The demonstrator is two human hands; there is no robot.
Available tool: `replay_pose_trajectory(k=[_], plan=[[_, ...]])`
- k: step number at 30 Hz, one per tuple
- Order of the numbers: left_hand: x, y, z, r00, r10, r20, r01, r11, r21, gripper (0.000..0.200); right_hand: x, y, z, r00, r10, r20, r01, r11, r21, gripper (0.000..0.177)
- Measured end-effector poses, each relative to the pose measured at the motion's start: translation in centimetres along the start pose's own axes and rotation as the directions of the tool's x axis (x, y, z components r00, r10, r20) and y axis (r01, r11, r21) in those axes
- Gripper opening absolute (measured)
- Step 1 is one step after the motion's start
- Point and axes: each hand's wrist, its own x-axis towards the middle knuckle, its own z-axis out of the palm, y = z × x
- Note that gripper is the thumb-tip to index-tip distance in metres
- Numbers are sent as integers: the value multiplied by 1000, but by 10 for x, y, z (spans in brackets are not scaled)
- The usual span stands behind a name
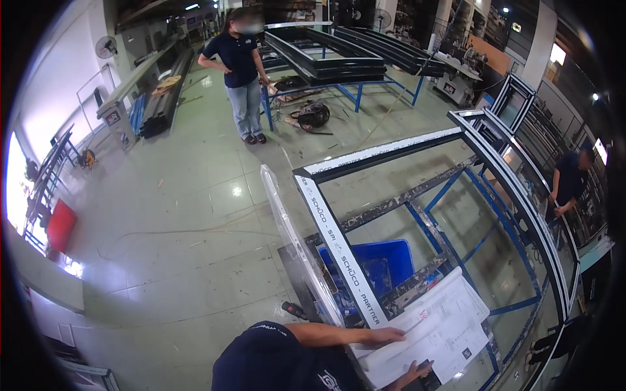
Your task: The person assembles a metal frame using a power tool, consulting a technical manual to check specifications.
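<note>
White printed paper sheets [450, 326] lie over the near corner of a frame with white "SCHÜCO - PARTNER" film [349, 267]. They carry line drawings, red writing and a small square code. My left hand [389, 335] reaches in from the left, its fingers closed at the edge of a raised or curled sheet. Lower down, my right hand [412, 375] is over the bottom of the sheets, its fingers around a small dark object [426, 367] whose kind is unclear. Part of that hand is cut off by the frame edge.
Blue bin [398, 260] below the frame, on a blue metal stand [450, 189]. Plastic-wrapped profile [297, 234] along its left side. A person [240, 72] stands beyond, near stacked black frames [326, 65]. Another person [570, 179] works at the right by upright frames.
</note>
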Motion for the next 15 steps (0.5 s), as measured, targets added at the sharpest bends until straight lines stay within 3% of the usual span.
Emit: replay_pose_trajectory(k=[2, 3, 5, 8, 9, 15], plan=[[-10, 4, -1, 997, -14, 81, 1, 988, 156, 49, 1, 1, 2, 1000, -9, 18, 9, 1000, 21, 84], [-13, 7, -1, 982, -9, 188, -22, 987, 159, 54, 0, 1, 1, 999, -16, 33, 15, 999, 40, 86], [-13, 12, 2, 972, -32, 231, 11, 996, 91, 55, -3, -1, 1, 992, -66, 108, 55, 993, 103, 88], [-7, 12, -3, 982, -77, 174, 76, 997, 9, 55, 17, 29, 1, 990, 28, 141, -72, 945, 318, 32], [-5, 12, -5, 983, -85, 160, 87, 996, -7, 55, 17, 32, -4, 964, 102, 246, -162, 957, 239, 39], [-10, 14, -5, 981, -120, 153, 129, 990, -50, 56, -1, -19, 5, 906, 255, 337, -413, 707, 575, 51]])
